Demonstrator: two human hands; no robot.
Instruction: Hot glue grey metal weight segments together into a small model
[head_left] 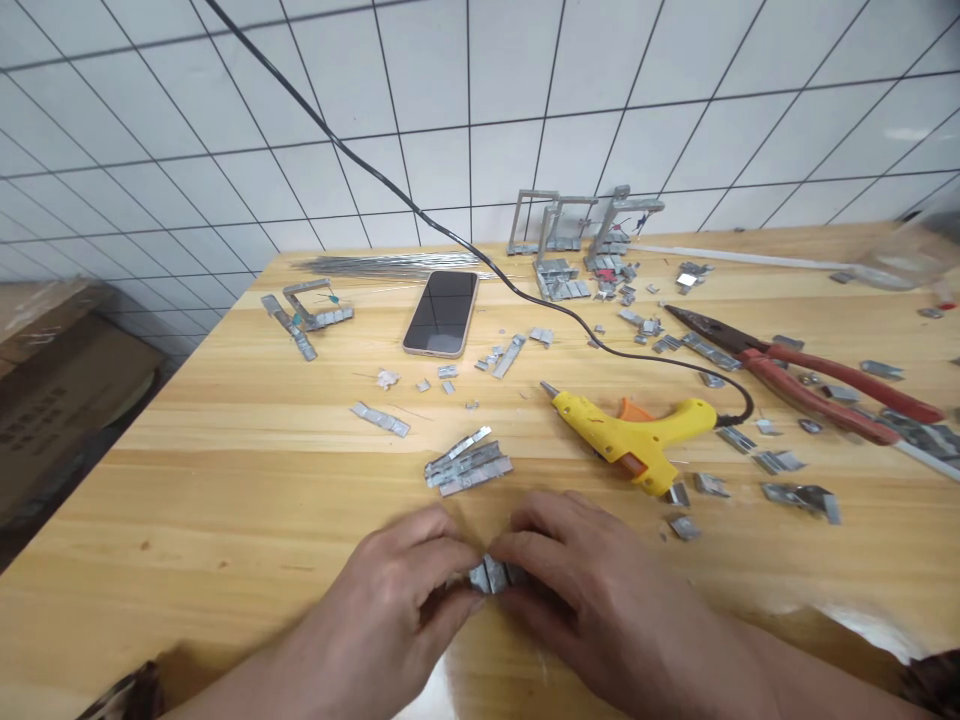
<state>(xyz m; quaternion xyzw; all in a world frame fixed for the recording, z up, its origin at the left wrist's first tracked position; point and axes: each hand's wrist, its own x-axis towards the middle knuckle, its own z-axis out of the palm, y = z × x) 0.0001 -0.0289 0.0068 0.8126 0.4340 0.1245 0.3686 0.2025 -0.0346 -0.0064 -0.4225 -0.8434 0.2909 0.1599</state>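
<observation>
Where left hand (pixel 394 585) faces right hand (pixel 592 590), metal pieces (pixel 491 574) lie between.

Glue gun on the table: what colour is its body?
Yellow; the glue gun shows best in the head view.

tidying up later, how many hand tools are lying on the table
2: the yellow glue gun, lying just ahead of the right hand, and the red-handled pliers, farther right. A smaller one could be hidden behind the hand.
</observation>
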